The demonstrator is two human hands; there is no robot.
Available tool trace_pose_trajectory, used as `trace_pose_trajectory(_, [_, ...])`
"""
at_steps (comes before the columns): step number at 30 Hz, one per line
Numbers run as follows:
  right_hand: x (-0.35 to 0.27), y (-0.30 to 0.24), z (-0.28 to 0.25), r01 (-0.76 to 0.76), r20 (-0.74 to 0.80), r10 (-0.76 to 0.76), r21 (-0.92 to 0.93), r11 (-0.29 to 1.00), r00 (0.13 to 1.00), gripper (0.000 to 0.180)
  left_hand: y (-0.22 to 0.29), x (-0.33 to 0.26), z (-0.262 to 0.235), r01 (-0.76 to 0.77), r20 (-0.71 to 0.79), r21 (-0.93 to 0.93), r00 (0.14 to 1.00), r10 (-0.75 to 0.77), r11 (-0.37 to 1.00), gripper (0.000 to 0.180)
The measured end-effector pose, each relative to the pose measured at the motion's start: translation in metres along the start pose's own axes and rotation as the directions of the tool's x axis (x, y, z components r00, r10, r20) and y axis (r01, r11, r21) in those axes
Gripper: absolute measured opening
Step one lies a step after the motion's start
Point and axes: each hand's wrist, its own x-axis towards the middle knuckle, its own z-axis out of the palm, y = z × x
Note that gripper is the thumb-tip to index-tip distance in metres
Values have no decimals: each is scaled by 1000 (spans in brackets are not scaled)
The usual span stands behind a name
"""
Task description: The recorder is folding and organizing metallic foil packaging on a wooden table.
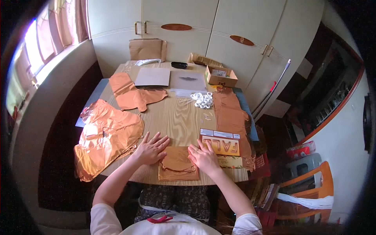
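Note:
A small folded copper foil piece [177, 164] lies at the near edge of the wooden table [176, 117]. My left hand [150, 149] rests flat on the table with fingers spread, touching the piece's left edge. My right hand [203, 156] presses down on its right edge, fingers apart. Neither hand grips anything. Just right of my right hand lies an orange packet with cut-out letters [221, 145].
Large deflated copper foil balloons lie at the left [107, 135], back left [135, 96] and right [231, 115]. A heap of white rings [202, 100], grey sheets [152, 76] and a cardboard box [221, 76] sit farther back. White cupboards stand behind; an orange chair [313, 188] stands right.

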Motion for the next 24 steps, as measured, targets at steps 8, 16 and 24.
trace_pose_trajectory(8, [0, 2, 7, -1, 17, 1, -20, 1000, 1000, 38, 42, -4, -22, 28, -130, 122, 991, -12, 992, 75])
trace_pose_trajectory(16, [-5, -7, 1, 31, -8, -31, -43, 999, 999, 37, 123, -39, -10, -114, -188, -49, 977, 103, 992, 100])
trace_pose_trajectory(24, [-11, -38, -22, 23, 71, -26, 39, 999, 997, 33, 126, -74, 2, -62, -148, 100, 986, 76, 993, 70])
